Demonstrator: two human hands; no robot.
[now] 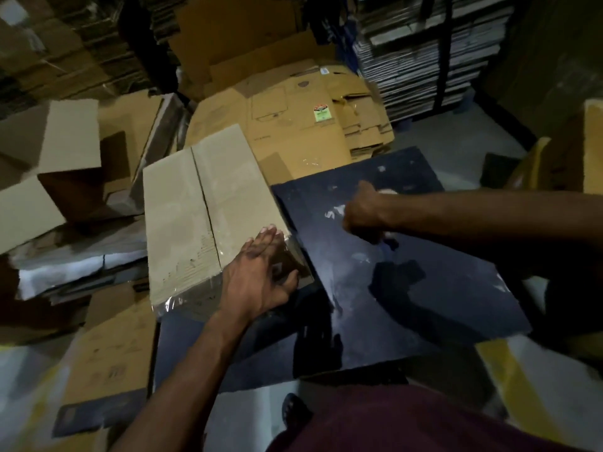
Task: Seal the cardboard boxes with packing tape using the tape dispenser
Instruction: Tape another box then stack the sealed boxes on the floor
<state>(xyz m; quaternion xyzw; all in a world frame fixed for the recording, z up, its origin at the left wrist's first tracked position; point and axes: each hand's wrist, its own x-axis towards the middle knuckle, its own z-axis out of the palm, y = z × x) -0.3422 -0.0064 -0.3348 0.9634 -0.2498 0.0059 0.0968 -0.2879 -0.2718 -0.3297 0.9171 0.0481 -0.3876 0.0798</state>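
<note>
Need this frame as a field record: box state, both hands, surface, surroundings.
box: pale rectangular cardboard box, flaps closed, centre seam visible, clear tape at its near end
left hand: fingers straight, pressing the box's near right corner
right hand: curled, above the board; what it holds cannot be told
surface: dark blue flat board, box overlapping its left edge
surroundings: flattened brown cardboard sheets behind; open cardboard box to the left
tape dispenser: not identifiable

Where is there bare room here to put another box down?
The dark board is mostly bare between the closed box and the right hand. Left hand presses that box's near corner. Behind, flattened cartons crowd the floor; open boxes pile at left.
</note>
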